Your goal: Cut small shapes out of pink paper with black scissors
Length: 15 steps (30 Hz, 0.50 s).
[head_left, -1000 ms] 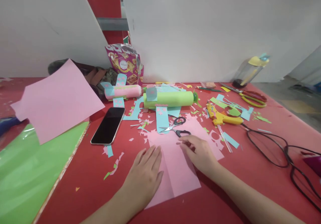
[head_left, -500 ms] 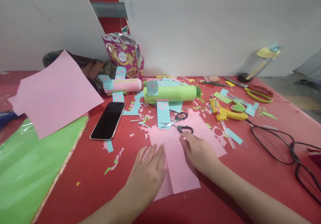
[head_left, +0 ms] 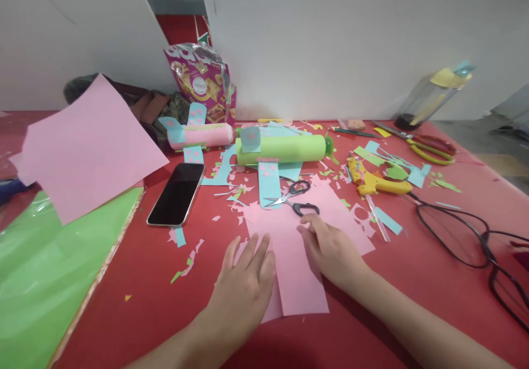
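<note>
A pink sheet of paper (head_left: 298, 283) with a crease or overlapping edge lies under both of my hands. My left hand (head_left: 247, 281) rests palm down on its left part, fingers stretched and slightly apart. On the right side of the sheet, my right hand (head_left: 335, 252) touches the paper with loosely bent fingers and holds nothing that I can see. Just beyond its fingertips lie small scissors (head_left: 285, 199) with black handles, blades apart. Behind them sit a green paper-wrapped bottle (head_left: 289, 148) and a pink paper-wrapped bottle (head_left: 206, 135), both with blue paper wings.
Left of the hands are a phone (head_left: 177, 195), a large pink sheet (head_left: 91, 148) and a green plastic-covered pack (head_left: 78, 264). To the right lie a yellow glue gun (head_left: 378, 183) with a looping black cable, larger scissors (head_left: 430, 146) and a clear bottle (head_left: 432, 99). Paper scraps litter the red table.
The view has shifted slightly. My left hand stays on the paper with a small shift of its fingers, and my right hand remains near the scissors. The other things have not moved.
</note>
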### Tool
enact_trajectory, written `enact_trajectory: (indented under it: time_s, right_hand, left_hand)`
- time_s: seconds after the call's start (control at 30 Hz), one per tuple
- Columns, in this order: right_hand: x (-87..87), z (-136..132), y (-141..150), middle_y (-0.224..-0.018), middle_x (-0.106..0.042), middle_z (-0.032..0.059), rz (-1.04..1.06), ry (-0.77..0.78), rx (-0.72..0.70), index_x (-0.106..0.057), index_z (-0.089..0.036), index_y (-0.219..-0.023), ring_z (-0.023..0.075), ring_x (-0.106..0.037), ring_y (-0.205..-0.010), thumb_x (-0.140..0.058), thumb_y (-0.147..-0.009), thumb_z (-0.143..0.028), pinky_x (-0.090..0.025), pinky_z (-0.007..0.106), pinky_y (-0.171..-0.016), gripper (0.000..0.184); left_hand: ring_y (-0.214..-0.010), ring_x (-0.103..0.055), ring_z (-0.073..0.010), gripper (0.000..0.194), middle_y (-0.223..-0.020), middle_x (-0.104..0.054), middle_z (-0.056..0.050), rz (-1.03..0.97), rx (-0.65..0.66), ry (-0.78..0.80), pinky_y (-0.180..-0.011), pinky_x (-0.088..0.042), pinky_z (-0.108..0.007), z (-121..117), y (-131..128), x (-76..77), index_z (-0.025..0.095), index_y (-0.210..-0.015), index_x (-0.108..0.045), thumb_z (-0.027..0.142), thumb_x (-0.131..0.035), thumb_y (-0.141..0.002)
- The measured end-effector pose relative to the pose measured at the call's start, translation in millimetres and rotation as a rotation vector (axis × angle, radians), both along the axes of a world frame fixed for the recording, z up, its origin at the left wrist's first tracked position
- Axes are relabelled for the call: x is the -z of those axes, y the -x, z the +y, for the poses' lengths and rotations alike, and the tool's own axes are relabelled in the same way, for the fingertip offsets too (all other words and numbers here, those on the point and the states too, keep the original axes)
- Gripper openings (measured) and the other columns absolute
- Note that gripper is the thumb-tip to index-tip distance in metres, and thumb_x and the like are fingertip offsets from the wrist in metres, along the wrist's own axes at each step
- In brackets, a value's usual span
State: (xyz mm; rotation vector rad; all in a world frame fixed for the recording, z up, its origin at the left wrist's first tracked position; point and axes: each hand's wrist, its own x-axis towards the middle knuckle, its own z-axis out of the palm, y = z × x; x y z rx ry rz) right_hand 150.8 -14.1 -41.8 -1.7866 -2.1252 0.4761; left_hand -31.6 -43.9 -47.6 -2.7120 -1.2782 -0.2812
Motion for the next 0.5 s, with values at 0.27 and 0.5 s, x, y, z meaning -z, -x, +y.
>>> enact_trajectory:
  time_s: [0.27,0.5]
  right_hand:
    - [-0.9,2.1,-4.7,-0.055,-0.051,-0.0022,0.14,0.007,0.013,-0.042,-0.018,-0.096,0.0166,-0.052,-0.049,-0.037,-0.078,-0.018,-0.037,0.025,-0.051,0.018]
    - [-3.6,1.5,-5.9,-0.05,-0.044,-0.0049,0.167,0.017,-0.051,-0.042,-0.018,-0.096,0.0137,-0.044,-0.043,-0.035,-0.082,-0.019,-0.031,0.023,-0.045,0.016]
  left_hand:
    - [-0.126,-0.023,-0.0214,0.053,-0.137,-0.03,-0.008,0.053,0.014,0.146,-0.101,-0.008,-0.037,-2.7,9.0,5.4,0.011,-0.13,-0.029,0.04,-0.022,-0.087]
    - [-0.129,-0.014,-0.0214,0.057,-0.14,-0.022,-0.009,0.07,0.004,0.184,-0.102,-0.005,-0.04,-2.9,9.7,8.5,0.01,-0.133,-0.02,0.042,-0.02,-0.086]
